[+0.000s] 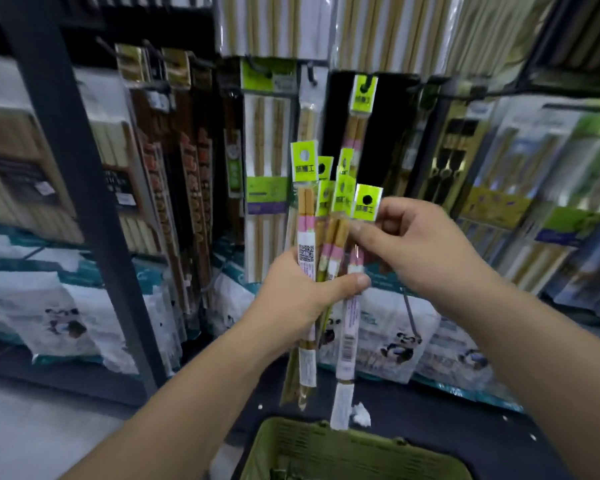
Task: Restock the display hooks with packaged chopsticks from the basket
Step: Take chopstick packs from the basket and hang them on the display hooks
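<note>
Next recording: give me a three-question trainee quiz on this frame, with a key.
1. True or false: the left hand grips a bundle of packs.
2. What does the right hand pinch? A) a hook B) one pack's header C) a bag
3. Fill in: the green container below the hands is a ____.
Key: 1 true; 2 B; 3 basket.

Person's bare hands — left hand [302, 292], right hand [418, 249] — short trimmed left thumbnail [363, 280], left forearm [187, 393] and right forearm [537, 344] bare from wrist to the frame edge
</note>
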The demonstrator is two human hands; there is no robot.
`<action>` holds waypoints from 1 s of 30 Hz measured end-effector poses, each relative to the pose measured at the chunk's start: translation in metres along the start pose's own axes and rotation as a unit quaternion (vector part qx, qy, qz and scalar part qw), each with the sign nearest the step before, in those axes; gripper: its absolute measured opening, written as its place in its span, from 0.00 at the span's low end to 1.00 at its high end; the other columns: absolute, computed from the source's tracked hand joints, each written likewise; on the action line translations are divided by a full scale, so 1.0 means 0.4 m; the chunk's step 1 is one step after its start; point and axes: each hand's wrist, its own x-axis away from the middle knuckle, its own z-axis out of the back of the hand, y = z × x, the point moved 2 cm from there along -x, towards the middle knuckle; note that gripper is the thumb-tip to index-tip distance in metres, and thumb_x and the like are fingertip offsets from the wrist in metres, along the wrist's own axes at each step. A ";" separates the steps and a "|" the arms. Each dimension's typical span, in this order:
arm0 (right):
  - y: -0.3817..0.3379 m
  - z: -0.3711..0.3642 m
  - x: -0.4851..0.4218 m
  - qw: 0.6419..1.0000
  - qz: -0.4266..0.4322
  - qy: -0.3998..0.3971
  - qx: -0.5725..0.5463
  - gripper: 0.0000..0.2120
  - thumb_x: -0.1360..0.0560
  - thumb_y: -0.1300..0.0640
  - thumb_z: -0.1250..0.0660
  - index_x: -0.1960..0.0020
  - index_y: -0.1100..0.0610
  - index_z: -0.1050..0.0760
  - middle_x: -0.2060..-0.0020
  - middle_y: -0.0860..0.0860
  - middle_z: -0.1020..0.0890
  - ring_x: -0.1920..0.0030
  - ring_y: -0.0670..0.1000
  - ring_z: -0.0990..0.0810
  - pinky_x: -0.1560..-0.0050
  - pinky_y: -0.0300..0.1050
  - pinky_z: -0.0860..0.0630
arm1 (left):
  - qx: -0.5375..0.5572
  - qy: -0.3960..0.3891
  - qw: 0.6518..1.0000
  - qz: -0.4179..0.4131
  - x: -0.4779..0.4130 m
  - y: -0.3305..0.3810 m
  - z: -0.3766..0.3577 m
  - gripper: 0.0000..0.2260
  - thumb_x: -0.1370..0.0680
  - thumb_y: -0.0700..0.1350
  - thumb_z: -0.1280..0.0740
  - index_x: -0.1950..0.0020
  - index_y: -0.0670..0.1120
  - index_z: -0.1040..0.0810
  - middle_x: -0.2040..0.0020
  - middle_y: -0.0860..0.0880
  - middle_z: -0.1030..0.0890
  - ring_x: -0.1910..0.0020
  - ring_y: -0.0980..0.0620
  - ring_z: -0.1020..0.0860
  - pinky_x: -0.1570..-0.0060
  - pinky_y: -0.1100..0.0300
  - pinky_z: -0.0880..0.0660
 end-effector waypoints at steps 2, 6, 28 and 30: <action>-0.026 0.008 -0.024 1.000 0.015 -0.011 -0.014 0.07 0.22 0.53 0.27 0.57 0.53 0.16 0.72 0.47 0.21 0.71 0.43 0.26 0.69 0.38 0.29 | 0.037 -0.014 0.999 0.002 -0.014 0.018 0.005 0.11 0.28 0.45 0.20 0.48 0.53 0.16 0.51 0.50 0.12 0.48 0.51 0.13 0.50 0.57 0.18; -0.061 0.022 -0.064 0.994 0.011 -0.021 -0.104 0.06 0.21 0.58 0.29 0.57 0.53 0.17 0.71 0.46 0.17 0.76 0.42 0.30 0.76 0.35 0.33 | 0.162 -0.063 0.982 0.076 -0.016 0.021 0.014 0.11 0.25 0.48 0.27 0.45 0.47 0.15 0.50 0.43 0.12 0.57 0.51 0.13 0.62 0.60 0.18; -0.165 0.027 -0.175 0.980 0.043 0.169 -0.091 0.17 0.16 0.53 0.38 0.61 0.51 0.18 0.64 0.50 0.14 0.68 0.41 0.19 0.70 0.30 0.28 | 0.032 0.114 0.993 -0.021 -0.102 0.026 0.050 0.26 0.37 0.61 0.20 0.50 0.45 0.21 0.65 0.52 0.21 0.65 0.53 0.20 0.56 0.50 0.21; -0.167 0.027 -0.181 0.979 0.032 0.178 -0.096 0.18 0.16 0.54 0.38 0.63 0.54 0.18 0.64 0.53 0.14 0.70 0.41 0.20 0.72 0.30 0.29 | 0.019 0.104 0.994 -0.023 -0.100 0.025 0.050 0.30 0.38 0.64 0.21 0.49 0.44 0.22 0.65 0.50 0.21 0.65 0.52 0.20 0.56 0.49 0.19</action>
